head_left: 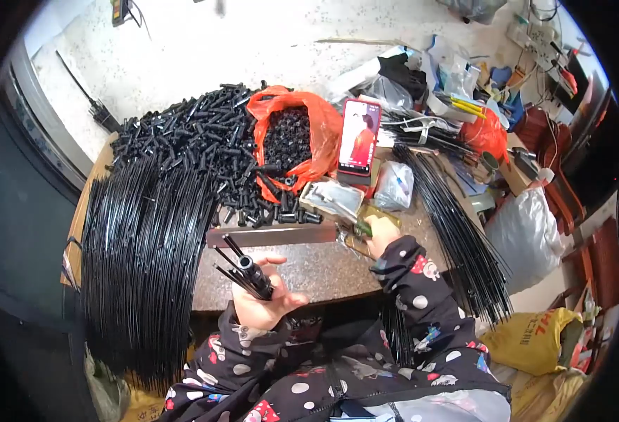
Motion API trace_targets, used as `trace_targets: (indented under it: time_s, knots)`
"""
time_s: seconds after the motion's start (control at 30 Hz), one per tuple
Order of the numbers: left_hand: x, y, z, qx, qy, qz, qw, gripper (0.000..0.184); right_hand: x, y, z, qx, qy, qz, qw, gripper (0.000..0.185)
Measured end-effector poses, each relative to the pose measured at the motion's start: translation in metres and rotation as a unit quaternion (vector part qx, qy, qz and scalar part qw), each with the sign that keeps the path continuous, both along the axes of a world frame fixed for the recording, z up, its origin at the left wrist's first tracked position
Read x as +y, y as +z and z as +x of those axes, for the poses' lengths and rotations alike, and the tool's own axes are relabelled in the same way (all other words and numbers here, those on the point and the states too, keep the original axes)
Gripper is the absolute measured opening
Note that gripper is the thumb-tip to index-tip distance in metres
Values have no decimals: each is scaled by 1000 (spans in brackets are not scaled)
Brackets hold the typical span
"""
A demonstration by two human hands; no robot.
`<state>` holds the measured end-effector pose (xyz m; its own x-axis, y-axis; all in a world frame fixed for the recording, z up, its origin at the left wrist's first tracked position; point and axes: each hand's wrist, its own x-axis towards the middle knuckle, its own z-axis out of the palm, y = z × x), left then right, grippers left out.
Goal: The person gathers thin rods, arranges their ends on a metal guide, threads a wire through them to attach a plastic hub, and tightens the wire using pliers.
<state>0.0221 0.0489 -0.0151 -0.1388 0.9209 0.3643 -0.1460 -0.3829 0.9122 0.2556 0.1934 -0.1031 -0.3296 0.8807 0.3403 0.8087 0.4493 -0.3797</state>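
Note:
Several thin black rods and a black tubular part (246,262) rest in my left hand (262,304), palm up, its fingers partly curled around them. My right hand (382,235) is closed round the green handle of a tool (361,226), whose metal end points toward a small open box (332,198) of pale material. A metal bar (274,235) lies across the table between my hands. Behind it, an orange bag (323,133) holds small black parts, beside a large heap of black tubular parts (190,130).
Long black rods (141,267) hang over the left table edge (214,299); another bundle (457,232) hangs at the right. A phone (359,137) stands behind the box, near a clear plastic bag (394,186). Clutter fills the back right; a yellow sack (531,341) is low at right.

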Motion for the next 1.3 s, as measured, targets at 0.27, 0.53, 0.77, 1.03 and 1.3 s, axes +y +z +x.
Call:
trace_targets:
  time_s: [0.27,0.53,0.77,1.03,1.3]
  knots:
    - [-4,7,-1,-45,7,-30,999,38,4,0,1,-15,43,30,999,20]
    - [-15,4,-3,67,-62,-19,996,37,-18,26,-6,179,-39,66,981,25]
    - [-26,34,32,53,-46,-34,997,54,-144,119,-82,653,167,-276,685,18]
    - [-47,38,27,35,-30,-46,998,59,-166,128,-91,655,206,-254,681,22]
    - [-51,36,25,46,-30,-17,998,62,-170,128,-93,649,224,-217,694,23]
